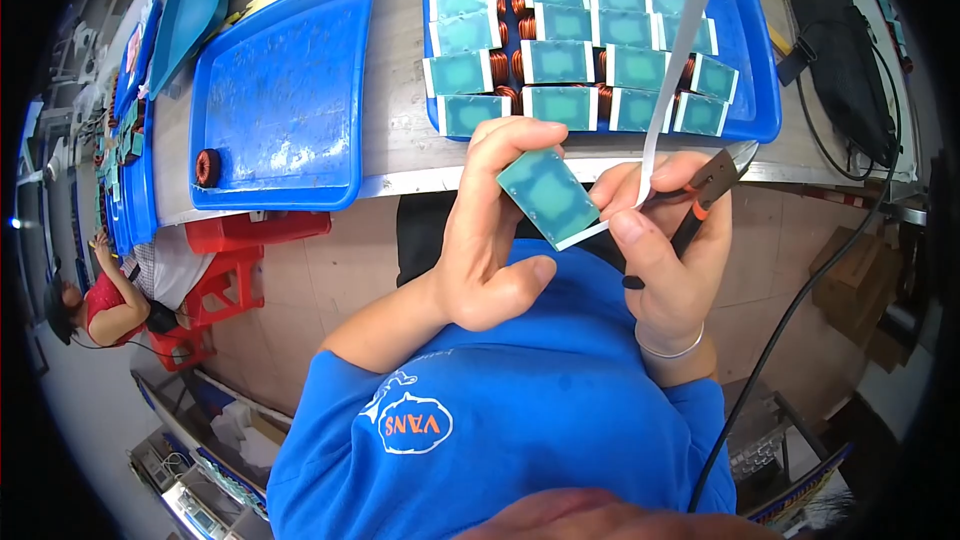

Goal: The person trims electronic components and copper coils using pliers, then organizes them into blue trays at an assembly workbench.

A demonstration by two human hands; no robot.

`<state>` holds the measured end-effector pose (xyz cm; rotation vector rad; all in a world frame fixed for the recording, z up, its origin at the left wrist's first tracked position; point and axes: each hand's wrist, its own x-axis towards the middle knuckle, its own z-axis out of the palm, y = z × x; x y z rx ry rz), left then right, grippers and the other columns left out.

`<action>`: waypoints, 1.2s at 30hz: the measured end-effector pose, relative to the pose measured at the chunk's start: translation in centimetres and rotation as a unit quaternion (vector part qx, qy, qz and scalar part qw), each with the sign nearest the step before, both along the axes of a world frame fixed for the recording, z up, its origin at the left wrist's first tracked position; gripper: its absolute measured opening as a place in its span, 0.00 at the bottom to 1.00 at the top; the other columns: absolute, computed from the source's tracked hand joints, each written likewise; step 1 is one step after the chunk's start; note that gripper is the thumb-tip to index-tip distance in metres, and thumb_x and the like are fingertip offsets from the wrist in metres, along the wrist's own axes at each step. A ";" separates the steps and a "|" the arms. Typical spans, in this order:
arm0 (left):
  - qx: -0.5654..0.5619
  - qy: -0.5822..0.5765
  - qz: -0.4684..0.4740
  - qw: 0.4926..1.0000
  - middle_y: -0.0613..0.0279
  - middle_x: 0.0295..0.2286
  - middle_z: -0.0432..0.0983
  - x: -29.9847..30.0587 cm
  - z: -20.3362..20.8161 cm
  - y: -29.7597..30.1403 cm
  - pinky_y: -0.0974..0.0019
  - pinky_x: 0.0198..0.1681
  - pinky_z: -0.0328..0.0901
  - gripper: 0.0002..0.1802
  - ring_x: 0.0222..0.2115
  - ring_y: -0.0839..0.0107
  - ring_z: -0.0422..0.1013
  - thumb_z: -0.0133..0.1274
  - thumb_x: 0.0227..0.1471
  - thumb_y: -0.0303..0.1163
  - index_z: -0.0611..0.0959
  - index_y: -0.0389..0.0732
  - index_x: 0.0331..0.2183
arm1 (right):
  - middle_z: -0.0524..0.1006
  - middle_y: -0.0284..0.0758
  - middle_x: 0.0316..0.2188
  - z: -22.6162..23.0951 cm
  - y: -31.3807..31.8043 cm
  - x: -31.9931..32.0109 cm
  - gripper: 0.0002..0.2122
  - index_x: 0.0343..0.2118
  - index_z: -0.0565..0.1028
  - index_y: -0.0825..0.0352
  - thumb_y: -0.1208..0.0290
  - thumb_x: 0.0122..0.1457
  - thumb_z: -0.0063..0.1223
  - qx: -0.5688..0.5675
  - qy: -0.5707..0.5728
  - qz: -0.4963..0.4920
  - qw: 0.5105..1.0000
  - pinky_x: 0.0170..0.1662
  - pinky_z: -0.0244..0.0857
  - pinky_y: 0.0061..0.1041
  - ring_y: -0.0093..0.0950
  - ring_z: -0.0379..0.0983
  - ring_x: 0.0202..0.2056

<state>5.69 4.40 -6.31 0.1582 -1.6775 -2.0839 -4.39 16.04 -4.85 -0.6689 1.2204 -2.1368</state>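
Note:
My left hand (485,240) grips a green circuit board (548,198), tilted, between its fingers, with the thumb apart from the board. A white strip runs along the board's lower right edge. My right hand (675,250) pinches a long white tape (682,55) between thumb and forefinger at the board's right corner. The tape rises past the top of the view. The same hand also keeps a pair of pliers (715,180) with black and orange handles in its palm, jaws pointing up and right. Whatever lies under the board is hidden.
Beyond my hands, a blue tray (755,90) holds rows of similar green boards (560,62) with copper coils. Another blue tray (280,110) at left has one copper coil (207,168). A black bag (845,60) and cable lie at right. A person sits far left near red stools (235,285).

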 end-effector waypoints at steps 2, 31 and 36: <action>0.004 -0.003 -0.002 1.000 0.57 0.42 0.50 -0.1 -0.1 -0.1 0.69 0.45 0.56 0.42 0.42 0.68 0.55 0.44 0.22 0.23 0.57 0.33 0.49 | 0.70 0.35 0.26 0.1 0.0 0.0 0.14 0.36 0.62 0.69 0.83 0.47 0.51 0.005 0.001 0.000 1.000 0.37 0.65 0.22 0.24 0.69 0.33; -0.008 0.043 -0.007 0.999 0.57 0.41 0.54 -0.5 -0.9 -0.3 0.70 0.44 0.54 0.38 0.40 0.70 0.57 0.48 0.25 0.21 0.61 0.34 0.47 | 0.70 0.34 0.27 -0.3 0.4 -0.3 0.10 0.33 0.64 0.70 0.84 0.48 0.50 0.050 0.073 -0.025 0.996 0.35 0.63 0.16 0.18 0.68 0.30; -0.031 0.053 0.002 0.998 0.57 0.41 0.55 -0.4 -1.2 -0.5 0.70 0.44 0.54 0.38 0.39 0.70 0.57 0.48 0.25 0.21 0.61 0.34 0.47 | 0.70 0.35 0.28 -0.5 0.1 0.0 0.13 0.37 0.61 0.70 0.84 0.48 0.49 0.060 0.097 -0.036 0.993 0.35 0.63 0.16 0.18 0.68 0.30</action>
